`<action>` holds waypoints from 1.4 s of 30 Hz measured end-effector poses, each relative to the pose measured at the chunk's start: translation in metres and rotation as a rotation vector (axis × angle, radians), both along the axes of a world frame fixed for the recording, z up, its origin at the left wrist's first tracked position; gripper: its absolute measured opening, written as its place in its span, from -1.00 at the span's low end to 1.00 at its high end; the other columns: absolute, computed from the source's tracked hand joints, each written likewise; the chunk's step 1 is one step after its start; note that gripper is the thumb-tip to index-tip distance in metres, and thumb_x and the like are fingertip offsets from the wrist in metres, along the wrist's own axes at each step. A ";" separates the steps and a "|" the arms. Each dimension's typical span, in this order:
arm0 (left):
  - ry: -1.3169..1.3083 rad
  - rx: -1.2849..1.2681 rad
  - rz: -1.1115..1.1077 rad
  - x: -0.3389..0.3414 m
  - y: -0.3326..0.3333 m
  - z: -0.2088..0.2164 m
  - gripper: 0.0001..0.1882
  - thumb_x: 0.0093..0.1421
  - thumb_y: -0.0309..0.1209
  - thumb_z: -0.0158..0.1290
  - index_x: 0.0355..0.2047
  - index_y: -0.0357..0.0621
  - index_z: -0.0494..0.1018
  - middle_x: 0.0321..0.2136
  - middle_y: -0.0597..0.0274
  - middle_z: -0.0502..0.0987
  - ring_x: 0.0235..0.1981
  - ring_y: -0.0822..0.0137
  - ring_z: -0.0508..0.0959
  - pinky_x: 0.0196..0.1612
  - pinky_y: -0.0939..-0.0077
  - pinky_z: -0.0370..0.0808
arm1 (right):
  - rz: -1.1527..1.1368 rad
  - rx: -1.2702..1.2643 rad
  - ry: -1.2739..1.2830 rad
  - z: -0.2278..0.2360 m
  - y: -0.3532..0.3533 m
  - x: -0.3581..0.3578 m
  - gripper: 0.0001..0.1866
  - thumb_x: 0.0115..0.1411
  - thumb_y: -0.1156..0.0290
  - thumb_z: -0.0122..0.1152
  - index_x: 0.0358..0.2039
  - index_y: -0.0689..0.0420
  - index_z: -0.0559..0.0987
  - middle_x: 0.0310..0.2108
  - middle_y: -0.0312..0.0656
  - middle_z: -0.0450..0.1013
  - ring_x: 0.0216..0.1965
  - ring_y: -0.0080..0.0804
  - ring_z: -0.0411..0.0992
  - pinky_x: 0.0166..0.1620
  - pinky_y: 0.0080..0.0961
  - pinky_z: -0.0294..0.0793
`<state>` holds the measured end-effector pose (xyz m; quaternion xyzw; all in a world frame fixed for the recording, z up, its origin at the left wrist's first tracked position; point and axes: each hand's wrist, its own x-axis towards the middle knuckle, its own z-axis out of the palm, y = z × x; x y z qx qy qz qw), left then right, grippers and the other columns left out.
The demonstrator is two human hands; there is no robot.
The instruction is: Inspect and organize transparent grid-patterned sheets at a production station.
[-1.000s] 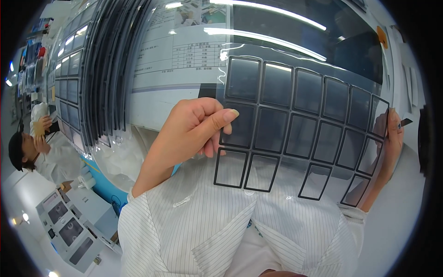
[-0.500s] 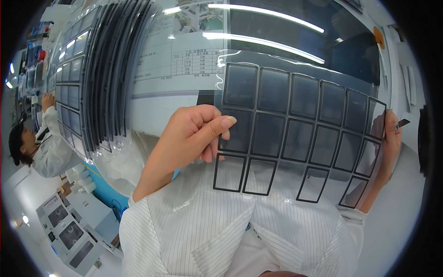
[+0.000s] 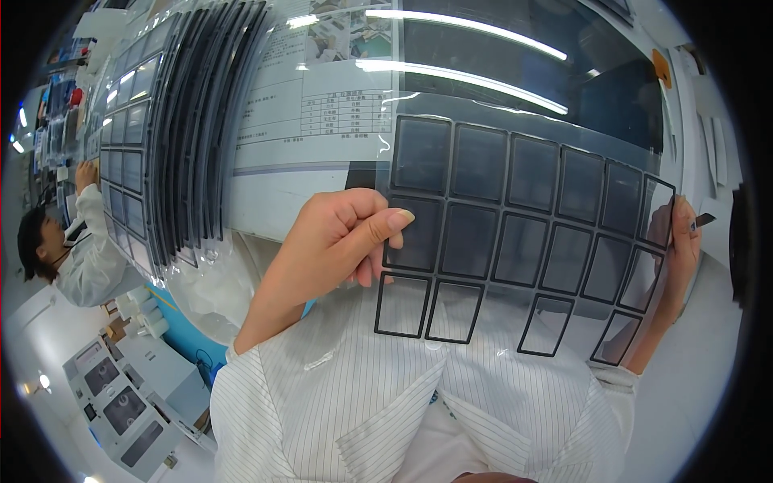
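Observation:
A clear plastic sheet with black rectangular frames [image 3: 527, 249] is held up in front of my chest. Its frames run in rows, and the row nearest me has a gap between the second and third frames. My left hand [image 3: 342, 237] pinches the sheet's left edge, thumb on top and fingers partly behind. At the opposite edge, my right hand [image 3: 684, 245] grips the sheet, its fingers partly hidden. A small dark pointed piece [image 3: 704, 219] sticks out beside the right fingers; its kind is not clear.
A stack of similar framed sheets [image 3: 173, 145] stands to the left. Printed paper [image 3: 338, 113] and a dark glossy surface [image 3: 515, 52] lie on the table beyond. Another person in a white coat [image 3: 93, 258] works at far left. Light-grey machines [image 3: 125, 402] stand lower left.
My hands and the sheet sit very slightly lower in the view, with the same hold. The co-worker's head has turned and tilted a little.

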<state>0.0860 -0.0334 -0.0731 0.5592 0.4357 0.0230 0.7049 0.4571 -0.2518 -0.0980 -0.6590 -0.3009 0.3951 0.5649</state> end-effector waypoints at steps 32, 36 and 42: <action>0.003 0.033 -0.017 0.001 0.000 -0.002 -0.71 0.25 -0.37 0.00 -0.61 -0.21 0.41 -0.83 0.40 0.38 -0.83 0.64 0.39 -0.79 0.82 0.24 | 0.063 0.028 0.001 0.003 0.006 -0.006 -0.73 0.33 0.23 -0.09 -0.45 0.10 0.36 -0.65 -0.50 0.08 -0.63 -0.78 0.00 -0.58 -0.75 -0.08; 0.000 0.026 -0.010 0.002 -0.001 -0.002 -0.71 0.25 -0.37 0.00 -0.61 -0.22 0.41 -0.83 0.39 0.37 -0.83 0.64 0.39 -0.80 0.83 0.23 | -0.001 -0.012 -0.039 0.001 0.004 -0.003 -0.73 0.33 0.22 -0.08 -0.46 0.09 0.36 -0.65 -0.50 0.08 -0.63 -0.77 -0.01 -0.58 -0.74 -0.10; -0.005 0.032 -0.009 0.002 -0.001 -0.004 -0.71 0.25 -0.37 0.01 -0.61 -0.23 0.40 -0.82 0.40 0.37 -0.83 0.64 0.39 -0.80 0.82 0.24 | 0.036 0.017 -0.022 0.000 0.004 -0.003 -0.73 0.33 0.23 -0.08 -0.47 0.09 0.36 -0.65 -0.50 0.07 -0.62 -0.78 -0.01 -0.56 -0.74 -0.09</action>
